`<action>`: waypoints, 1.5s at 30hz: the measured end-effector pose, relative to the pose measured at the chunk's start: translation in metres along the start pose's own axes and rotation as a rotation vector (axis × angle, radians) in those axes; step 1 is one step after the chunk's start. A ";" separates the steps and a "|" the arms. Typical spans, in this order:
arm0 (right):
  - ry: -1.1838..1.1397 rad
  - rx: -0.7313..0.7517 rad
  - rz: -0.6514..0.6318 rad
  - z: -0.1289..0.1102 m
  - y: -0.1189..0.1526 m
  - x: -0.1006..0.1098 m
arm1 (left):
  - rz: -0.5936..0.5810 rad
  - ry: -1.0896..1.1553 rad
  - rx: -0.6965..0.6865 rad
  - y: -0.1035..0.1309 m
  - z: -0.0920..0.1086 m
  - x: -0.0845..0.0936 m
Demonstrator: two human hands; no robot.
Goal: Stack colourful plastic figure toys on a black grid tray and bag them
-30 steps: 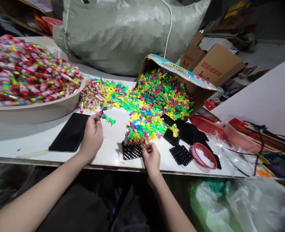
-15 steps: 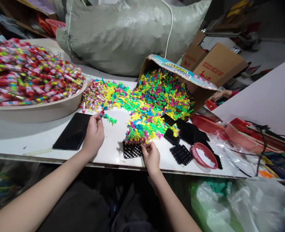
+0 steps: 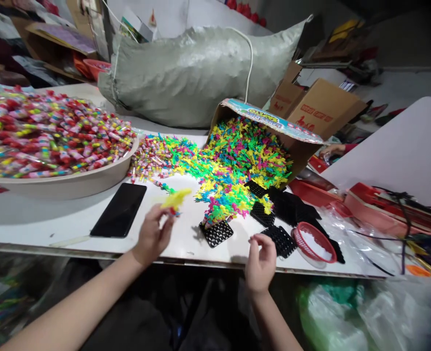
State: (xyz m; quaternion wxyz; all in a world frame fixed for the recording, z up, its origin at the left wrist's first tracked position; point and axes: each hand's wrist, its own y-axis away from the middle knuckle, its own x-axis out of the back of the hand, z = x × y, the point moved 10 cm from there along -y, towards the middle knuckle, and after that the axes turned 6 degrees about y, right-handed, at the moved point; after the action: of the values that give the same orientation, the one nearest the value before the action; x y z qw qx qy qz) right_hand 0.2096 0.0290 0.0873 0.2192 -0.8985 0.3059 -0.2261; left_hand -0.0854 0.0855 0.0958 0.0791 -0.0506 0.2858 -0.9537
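My left hand (image 3: 154, 235), closed in a pinch, holds a small red-capped tube with a blurred yellow plastic figure (image 3: 177, 199) on top. To the right of it a black perforated tray (image 3: 218, 235) lies on the table, with several colourful figures standing packed along its far side. My right hand (image 3: 261, 261) is off the tray, near the table's front edge. Its thumb and fingers are curled together; whatever is at the tips, if anything, is too small to make out. Behind the tray spreads a heap of colourful plastic figures (image 3: 222, 187), spilling from a tipped cardboard box (image 3: 288, 127).
A beige basin (image 3: 91, 184) of wrapped candy-like tubes stands at left, with small tubes (image 3: 151, 158) beside it. A black phone-like slab (image 3: 119, 210), more black trays (image 3: 279, 239) and a red basket (image 3: 315, 242) lie about. A large grey-green sack (image 3: 189, 73) is behind. Another person's hand (image 3: 332, 150) shows at right.
My right hand has let go of the black tray and moved right. The left hand has moved right and slightly down with the yellow figure. The camera view has shifted upward.
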 end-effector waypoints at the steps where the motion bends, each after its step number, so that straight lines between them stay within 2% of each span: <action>1: -0.086 0.044 -0.085 -0.014 0.011 -0.004 | -0.077 0.060 -0.073 0.008 0.011 -0.014; 4: -0.273 0.046 -0.362 -0.043 0.044 -0.032 | -0.369 0.159 -0.302 0.036 0.046 -0.062; 6: -0.320 -0.059 -0.387 -0.042 0.054 -0.045 | -0.485 0.168 -0.377 0.050 0.056 -0.084; 10: -0.410 -0.255 -0.352 -0.024 0.057 -0.059 | -0.545 0.098 -0.285 0.051 0.045 -0.102; 14: -0.411 -0.291 -0.347 -0.013 0.049 -0.056 | -0.666 -0.013 -0.276 0.049 0.042 -0.112; 17: -0.333 -0.253 -0.317 -0.007 0.036 -0.046 | -0.696 -0.109 -0.300 0.039 0.042 -0.108; 22: -0.310 -0.338 -0.251 0.022 0.019 -0.035 | -0.387 -0.310 -0.215 -0.008 0.019 -0.064; 27: -0.408 -0.431 -0.259 0.046 0.011 -0.037 | -0.318 -0.439 -0.126 -0.028 -0.006 -0.044; 30: -0.396 -0.450 -0.243 0.054 0.005 -0.037 | -0.329 -0.464 -0.088 -0.027 -0.012 -0.043; 37: -0.374 -0.420 -0.242 0.058 -0.006 -0.041 | -0.437 -0.479 -0.056 -0.016 -0.018 -0.057; 45: -0.430 -0.477 -0.248 0.075 -0.004 -0.053 | -0.470 -0.475 -0.044 -0.013 -0.024 -0.063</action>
State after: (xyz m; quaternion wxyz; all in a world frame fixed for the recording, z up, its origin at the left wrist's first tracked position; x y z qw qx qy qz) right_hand 0.2143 0.0857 0.0151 0.0330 -0.9819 0.1852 0.0214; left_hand -0.0282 0.1203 0.0800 -0.0795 -0.3378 0.2605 -0.9010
